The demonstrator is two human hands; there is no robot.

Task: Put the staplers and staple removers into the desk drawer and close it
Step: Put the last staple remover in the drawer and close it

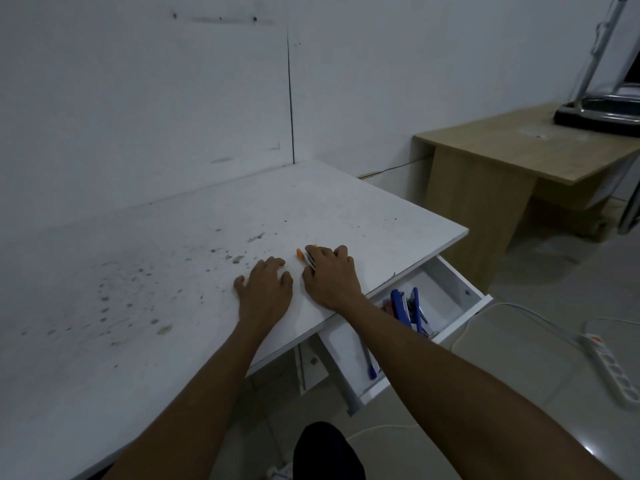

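Right hand closing on the last small item left on the worktop.

The fingers [325,252] of the right hand [329,275] curl over a small orange-and-metal item [300,255], apparently a staple remover; it touches them at their tips, but whether it is gripped cannot be told. The left hand [265,287] lies flat and spread just beside it, holding nothing. Outward, the worktop [173,254] shows no other stationery. The drawer [446,289] under the right edge stands open, with blue staplers [403,308] already inside. Judged remaining: carry this item over, drop it in, push the drawer shut.
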